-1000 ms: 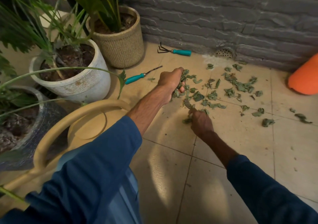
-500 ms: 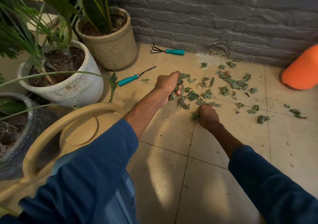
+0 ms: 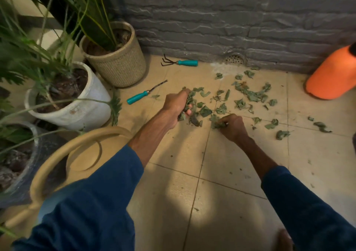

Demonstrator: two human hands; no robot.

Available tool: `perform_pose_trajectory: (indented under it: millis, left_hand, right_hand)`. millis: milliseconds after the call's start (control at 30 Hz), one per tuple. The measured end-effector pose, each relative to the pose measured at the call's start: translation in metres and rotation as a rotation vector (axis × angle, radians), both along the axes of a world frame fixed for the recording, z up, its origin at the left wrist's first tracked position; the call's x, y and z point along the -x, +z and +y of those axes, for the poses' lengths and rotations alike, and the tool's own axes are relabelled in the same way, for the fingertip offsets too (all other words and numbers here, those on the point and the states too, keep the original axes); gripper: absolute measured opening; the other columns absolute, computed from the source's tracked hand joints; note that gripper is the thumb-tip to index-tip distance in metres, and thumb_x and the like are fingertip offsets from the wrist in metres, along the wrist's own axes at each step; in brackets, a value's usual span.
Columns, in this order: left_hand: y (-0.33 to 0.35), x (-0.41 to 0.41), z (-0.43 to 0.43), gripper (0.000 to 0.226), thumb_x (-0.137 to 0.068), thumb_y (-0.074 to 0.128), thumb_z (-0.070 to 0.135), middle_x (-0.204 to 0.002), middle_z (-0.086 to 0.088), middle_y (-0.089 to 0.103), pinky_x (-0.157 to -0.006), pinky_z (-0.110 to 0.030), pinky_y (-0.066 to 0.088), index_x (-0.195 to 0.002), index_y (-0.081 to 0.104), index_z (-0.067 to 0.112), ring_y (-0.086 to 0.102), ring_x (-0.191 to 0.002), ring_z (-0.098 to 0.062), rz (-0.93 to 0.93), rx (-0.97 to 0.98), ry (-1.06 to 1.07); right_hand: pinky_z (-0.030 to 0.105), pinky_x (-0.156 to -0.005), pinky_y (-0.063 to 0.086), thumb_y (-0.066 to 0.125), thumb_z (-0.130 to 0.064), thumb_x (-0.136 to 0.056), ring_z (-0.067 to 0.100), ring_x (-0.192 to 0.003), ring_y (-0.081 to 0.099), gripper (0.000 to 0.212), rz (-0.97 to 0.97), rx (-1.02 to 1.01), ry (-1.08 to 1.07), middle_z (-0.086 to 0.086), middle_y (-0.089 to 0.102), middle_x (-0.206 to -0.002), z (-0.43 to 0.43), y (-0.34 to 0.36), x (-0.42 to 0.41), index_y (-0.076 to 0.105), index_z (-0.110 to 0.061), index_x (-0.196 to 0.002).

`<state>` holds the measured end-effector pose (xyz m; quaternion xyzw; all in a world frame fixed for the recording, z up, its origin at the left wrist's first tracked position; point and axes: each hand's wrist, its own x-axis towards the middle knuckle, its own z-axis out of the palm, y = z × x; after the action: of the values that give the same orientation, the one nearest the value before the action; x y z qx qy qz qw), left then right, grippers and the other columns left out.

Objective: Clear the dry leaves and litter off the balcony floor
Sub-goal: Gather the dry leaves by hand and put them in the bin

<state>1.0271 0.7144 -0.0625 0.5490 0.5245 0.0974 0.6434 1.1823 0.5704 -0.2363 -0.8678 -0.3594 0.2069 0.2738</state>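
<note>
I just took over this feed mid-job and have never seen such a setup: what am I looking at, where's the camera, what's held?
No machine here: a person works bare-handed, and the one camera sits on their head, looking down. The left hand grips a bunch of dry leaves; the right hand pinches a few more on the tiled floor. Loose leaves lie scattered toward the grey wall. A hand rake and a teal-handled weeder lie near the pots; an orange container stands on the right.
</note>
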Motion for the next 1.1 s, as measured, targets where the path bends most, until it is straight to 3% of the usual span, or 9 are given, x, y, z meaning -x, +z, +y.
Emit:
perform_pose_trajectory:
  millis: [100, 267, 333, 433, 533, 733, 867, 1000, 1100]
  left_hand:
    - [0.024, 0.007, -0.005, 0.027, -0.103, 0.056, 0.031, -0.060, 0.000, 0.057, -0.037, -0.021, 0.033, -0.085, 0.067, 0.015, 0.048, -0.043, -0.011, 0.053, -0.013, 0.018]
    - [0.081, 0.038, -0.025, 0.025, -0.104, 0.056, 0.029, -0.059, -0.003, 0.054, -0.035, -0.020, 0.030, -0.088, 0.064, 0.011, 0.044, -0.039, -0.012, 0.148, 0.088, 0.105]
    - [0.122, 0.041, -0.031, 0.026, -0.103, 0.057, 0.029, -0.056, -0.002, 0.054, -0.035, -0.020, 0.027, -0.083, 0.063, 0.013, 0.043, -0.038, -0.012, 0.154, 0.121, 0.112]
    - [0.224, 0.042, -0.026, 0.030, -0.101, 0.058, 0.030, -0.056, -0.001, 0.054, -0.037, -0.021, 0.026, -0.075, 0.062, 0.016, 0.044, -0.039, -0.013, 0.138, 0.133, 0.121]
    - [0.321, 0.056, -0.019, 0.036, -0.102, 0.056, 0.028, -0.055, -0.003, 0.054, -0.037, -0.020, 0.026, -0.069, 0.062, 0.014, 0.043, -0.037, -0.014, 0.148, 0.134, 0.171]
    - [0.518, 0.126, -0.039, 0.039, -0.104, 0.054, 0.029, -0.049, -0.003, 0.052, -0.034, -0.019, 0.029, -0.070, 0.057, 0.011, 0.043, -0.032, -0.015, 0.163, 0.219, 0.249]
    - [0.624, 0.191, -0.064, 0.034, -0.102, 0.055, 0.029, -0.055, -0.004, 0.052, -0.035, -0.019, 0.031, -0.072, 0.057, 0.015, 0.044, -0.035, -0.016, 0.205, 0.267, 0.315]
    - [0.692, 0.246, -0.082, 0.027, -0.105, 0.050, 0.022, -0.056, -0.007, 0.050, -0.039, -0.024, 0.030, -0.080, 0.057, 0.016, 0.041, -0.040, -0.022, 0.146, 0.269, 0.456]
    - [0.709, 0.294, -0.094, 0.029, -0.101, 0.060, 0.041, -0.061, -0.009, 0.061, -0.041, -0.028, 0.041, -0.092, 0.068, 0.014, 0.056, -0.043, -0.020, 0.137, 0.200, 0.631]
  right_hand:
    - [0.026, -0.074, 0.053, 0.077, -0.004, -0.085, 0.021, -0.091, 0.068, 0.020, 0.077, -0.033, 0.002, 0.009, 0.074, -0.104, 0.010, 0.035, -0.006, 0.078, -0.005, -0.104]
    - [0.003, -0.051, 0.041, 0.082, 0.004, -0.077, -0.005, -0.058, 0.056, 0.012, 0.192, -0.041, 0.054, 0.019, 0.076, -0.092, 0.027, 0.120, -0.004, 0.079, 0.005, -0.089]
    - [0.004, -0.053, 0.043, 0.084, 0.000, -0.077, 0.002, -0.064, 0.059, 0.015, 0.203, 0.013, 0.071, 0.016, 0.076, -0.094, 0.031, 0.166, -0.002, 0.079, 0.002, -0.091]
    - [0.024, -0.077, 0.054, 0.082, -0.010, -0.080, 0.021, -0.091, 0.067, 0.021, 0.208, 0.119, 0.092, 0.011, 0.072, -0.101, 0.038, 0.267, 0.008, 0.078, -0.004, -0.100]
    - [0.032, -0.084, 0.056, 0.080, -0.011, -0.079, 0.024, -0.099, 0.066, 0.023, 0.197, 0.149, 0.123, 0.010, 0.071, -0.106, 0.046, 0.369, 0.025, 0.077, -0.005, -0.101]
    - [0.006, -0.062, 0.042, 0.080, -0.003, -0.073, 0.012, -0.091, 0.061, 0.027, 0.273, 0.263, 0.154, 0.002, 0.070, -0.102, 0.050, 0.609, 0.106, 0.077, -0.006, -0.100]
    - [0.015, -0.076, 0.049, 0.081, -0.012, -0.076, 0.016, -0.101, 0.064, 0.028, 0.284, 0.288, 0.238, 0.000, 0.070, -0.109, 0.047, 0.733, 0.171, 0.077, -0.010, -0.104]
    - [0.034, -0.079, 0.054, 0.080, -0.014, -0.081, 0.013, -0.086, 0.061, 0.018, 0.289, 0.236, 0.292, -0.001, 0.069, -0.092, 0.050, 0.817, 0.223, 0.077, -0.002, -0.095]
    - [0.026, -0.082, 0.049, 0.083, -0.005, -0.076, 0.014, -0.091, 0.062, 0.022, 0.319, 0.191, 0.362, 0.001, 0.070, -0.093, 0.060, 0.845, 0.262, 0.078, -0.001, -0.097]
